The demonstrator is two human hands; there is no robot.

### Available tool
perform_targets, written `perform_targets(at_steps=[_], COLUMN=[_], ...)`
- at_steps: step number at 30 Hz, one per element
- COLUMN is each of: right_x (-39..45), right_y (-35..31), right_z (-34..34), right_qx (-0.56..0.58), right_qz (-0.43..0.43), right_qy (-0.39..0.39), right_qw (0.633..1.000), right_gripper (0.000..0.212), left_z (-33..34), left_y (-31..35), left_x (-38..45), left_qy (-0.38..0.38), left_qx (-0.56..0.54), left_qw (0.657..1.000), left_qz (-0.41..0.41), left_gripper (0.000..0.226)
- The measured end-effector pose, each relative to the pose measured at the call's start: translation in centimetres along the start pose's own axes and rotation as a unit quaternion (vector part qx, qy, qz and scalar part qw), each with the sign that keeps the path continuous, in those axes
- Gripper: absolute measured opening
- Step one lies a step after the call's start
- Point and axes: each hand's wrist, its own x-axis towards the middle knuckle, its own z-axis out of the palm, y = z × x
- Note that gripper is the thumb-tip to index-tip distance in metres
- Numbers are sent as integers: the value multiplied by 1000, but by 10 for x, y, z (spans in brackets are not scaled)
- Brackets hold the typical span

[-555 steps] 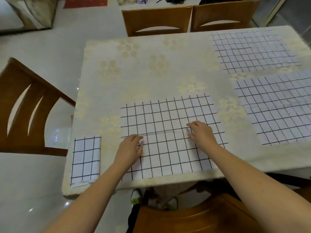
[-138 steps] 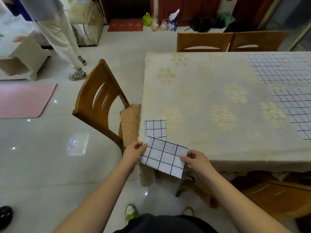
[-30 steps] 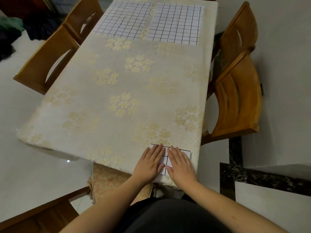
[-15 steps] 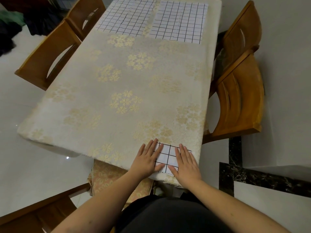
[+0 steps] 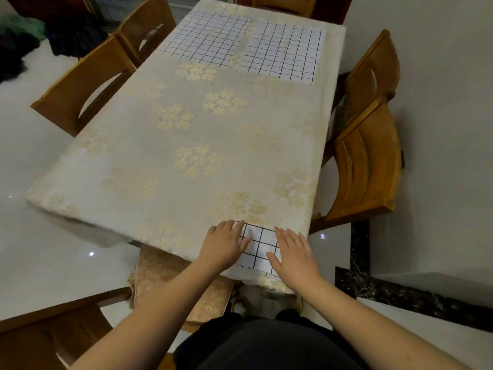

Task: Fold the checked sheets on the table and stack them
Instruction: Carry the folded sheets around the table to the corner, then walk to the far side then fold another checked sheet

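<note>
Both hands are down flat on the folded checked sheet (image 5: 260,247), which sits at the near right corner of the surface (image 5: 202,134), right by the edge. The left hand (image 5: 224,245) covers the folded sheet's left side, fingers straight and close together, thumb lying across the checks. The right hand (image 5: 292,252) presses the right side, fingers stretched forward and slightly fanned. Neither hand grips anything; palms down, fingers straight. A strip of white sheet with black grid lines shows between them.

Up at the far end, two big checked sheets lie spread open side by side: the left sheet (image 5: 205,40) and the right sheet (image 5: 285,50), near each other with a narrow band of cloth showing between them. They are well apart from the folded one.

The surface wears a pale cloth with gold flower clusters. Wooden chairs stand around it: two on the left (image 5: 88,81), two on the right (image 5: 365,161), the nearer right one turned away from the edge. A dark heap of clothes (image 5: 32,41) lies on the shiny floor at far left. The person's dark top fills the bottom of the view.
</note>
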Motion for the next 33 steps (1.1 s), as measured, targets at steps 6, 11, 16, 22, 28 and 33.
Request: perform_targets(at_steps=[6, 11, 16, 22, 28, 33], right_x=[-25, -43, -63, -91, -121, -147], right_y=[-8, -15, -20, -29, -60, -100], right_z=[-18, -27, -28, -27, -22, -20], right_qx=[-33, -13, -30, -46, -62, -93], right_qz=[-54, -82, -124, -206, -288, -339], right_qy=[30, 32, 57, 55, 47, 50], right_qw=[998, 996, 990, 976, 955, 935], right_gripper=[84, 83, 60, 61, 59, 56], left_z=[-27, -37, -34, -18, -7, -5], left_y=[16, 32, 49, 77, 88, 87], left_x=[-32, -72, -121, -188, -256, -311], left_qy=[-3, 68, 107, 96, 66, 101], left_qx=[20, -14, 5, -9, -4, -26], left_qw=[1000, 997, 990, 975, 950, 911], left_qz=[1, -26, -94, -199, -304, -399], left_gripper=[46, 45, 53, 58, 63, 64])
